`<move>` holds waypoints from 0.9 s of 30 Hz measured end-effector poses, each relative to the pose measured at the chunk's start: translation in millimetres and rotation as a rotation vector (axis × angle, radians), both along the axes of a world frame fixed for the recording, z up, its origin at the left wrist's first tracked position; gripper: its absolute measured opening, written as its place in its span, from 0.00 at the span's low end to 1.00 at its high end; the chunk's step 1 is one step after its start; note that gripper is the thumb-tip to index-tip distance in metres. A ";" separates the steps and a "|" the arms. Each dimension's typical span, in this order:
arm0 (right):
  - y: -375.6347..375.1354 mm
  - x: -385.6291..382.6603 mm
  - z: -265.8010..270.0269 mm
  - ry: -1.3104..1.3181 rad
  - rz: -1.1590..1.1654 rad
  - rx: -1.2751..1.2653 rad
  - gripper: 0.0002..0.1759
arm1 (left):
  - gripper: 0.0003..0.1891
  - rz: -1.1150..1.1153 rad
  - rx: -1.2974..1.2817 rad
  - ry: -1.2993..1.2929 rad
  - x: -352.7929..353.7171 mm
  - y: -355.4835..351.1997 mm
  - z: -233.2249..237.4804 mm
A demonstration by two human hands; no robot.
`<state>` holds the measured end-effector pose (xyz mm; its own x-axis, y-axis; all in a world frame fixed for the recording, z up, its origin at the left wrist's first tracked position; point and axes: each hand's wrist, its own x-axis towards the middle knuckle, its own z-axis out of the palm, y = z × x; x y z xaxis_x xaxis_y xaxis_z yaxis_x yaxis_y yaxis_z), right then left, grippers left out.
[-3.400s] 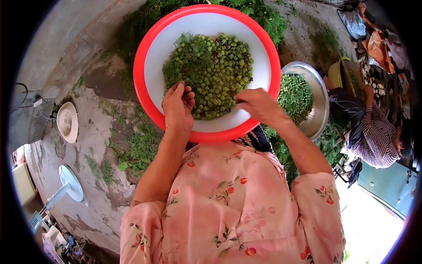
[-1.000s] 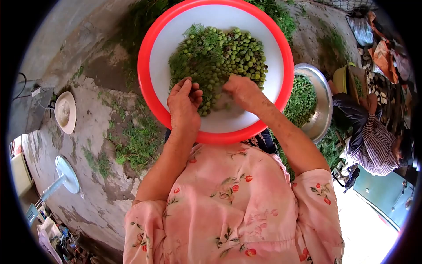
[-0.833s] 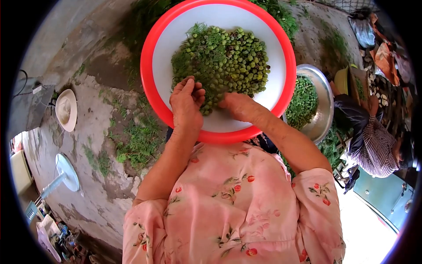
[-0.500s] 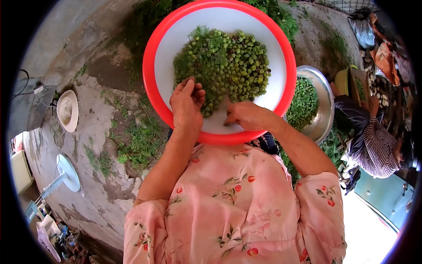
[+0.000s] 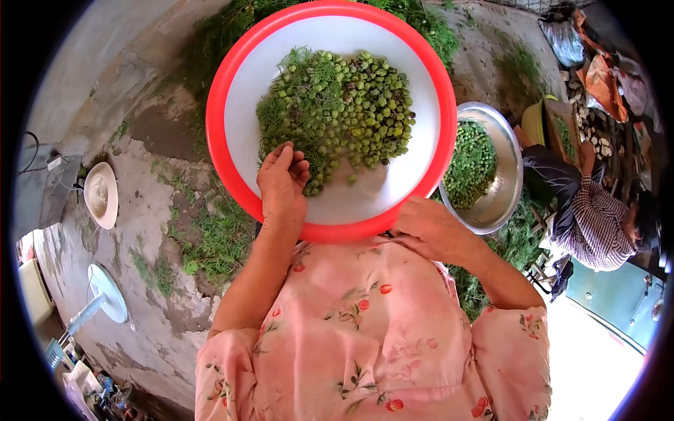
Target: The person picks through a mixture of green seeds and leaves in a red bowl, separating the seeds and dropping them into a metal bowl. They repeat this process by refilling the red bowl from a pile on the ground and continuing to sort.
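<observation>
A large white basin with a red rim (image 5: 226, 165) holds a heap of small round green seed pods (image 5: 379, 105), some brownish. Feathery green sprigs (image 5: 298, 98) are mixed into the heap's left side. My left hand (image 5: 283, 184) is over the basin's near left, beside the heap, with its fingers curled in; what they hold, if anything, I cannot make out. At the near right rim is my right hand (image 5: 437, 228), bent and closed, its fingertips partly hidden. Whether it grips the rim or something small does not show.
A metal bowl (image 5: 507, 193) of green pods stands right of the basin. Beyond it another person (image 5: 597, 224) sits by a yellow-green tub (image 5: 533, 125). Cut greenery (image 5: 221, 238) lies on the ground. At left are a pale hat (image 5: 100, 195) and a light-blue fan (image 5: 107, 293).
My right hand has left the basin's inside and is now at its near right rim. The basin and my left hand appear slightly further left in view; my left fingers remain curled.
</observation>
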<state>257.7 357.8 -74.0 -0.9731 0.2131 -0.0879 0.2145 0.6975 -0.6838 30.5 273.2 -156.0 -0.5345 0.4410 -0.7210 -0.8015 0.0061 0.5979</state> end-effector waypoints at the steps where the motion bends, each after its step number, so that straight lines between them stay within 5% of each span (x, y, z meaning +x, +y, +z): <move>1: 4.4 5.8 10.4 -0.273 0.049 0.048 0.06 | 0.06 0.001 0.003 -0.001 -0.2 0.5 1.1; 3: 15.0 16.1 29.9 -0.819 0.143 0.151 0.06 | 0.07 -0.011 0.016 0.005 -1.6 2.3 2.3; 9: 48.6 -4.9 2.4 0.022 -0.182 0.229 0.09 | 0.06 -0.007 0.059 0.008 -0.9 5.9 7.9; 15: 94.7 -37.9 -81.0 -0.100 0.091 0.133 0.09 | 0.07 -0.003 0.053 0.016 -0.8 5.1 11.8; 18: 102.8 -58.2 -71.4 -0.441 0.037 0.344 0.08 | 0.07 -0.008 0.069 0.011 -0.5 5.2 8.9; 21: 100.9 -51.8 -86.2 -0.167 -0.091 0.388 0.06 | 0.07 -0.007 0.075 0.006 0.9 5.9 8.8; 24: 84.1 -66.3 -80.3 -0.521 -0.127 0.441 0.06 | 0.07 -0.009 0.098 -0.004 -0.4 4.4 4.5; 27: 79.6 -75.9 -87.8 -0.527 -0.134 0.504 0.06 | 0.07 -0.014 0.101 -0.010 -1.6 3.7 3.0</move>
